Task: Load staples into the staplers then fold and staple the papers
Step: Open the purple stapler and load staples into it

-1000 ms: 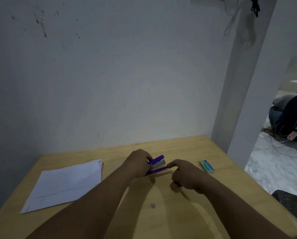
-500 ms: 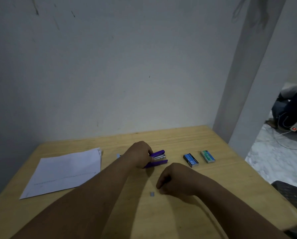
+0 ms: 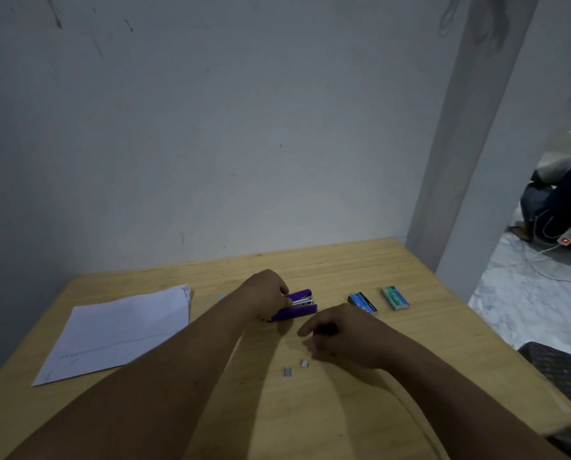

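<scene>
A purple stapler (image 3: 298,306) lies on the wooden table (image 3: 343,410) with its top raised and the metal staple channel showing. My left hand (image 3: 266,292) grips its rear end. Just in front and to the right hovers my right hand (image 3: 342,335), fingers curled with the index finger pointing left; whether it pinches staples is hidden. Two small staple strips (image 3: 288,371) (image 3: 304,362) lie loose on the table below that hand. A stack of white papers (image 3: 121,330) rests at the left.
A blue staple box (image 3: 362,303) and a green staple box (image 3: 394,297) lie right of the stapler. The wall stands close behind the table, a pillar at the right. A dark meshed object (image 3: 563,370) sits past the table's right edge. A person sits on the floor far right.
My right hand drew back from the stapler's front toward me, uncovering the blue box. A second staple strip now lies on the table. My left hand kept its hold.
</scene>
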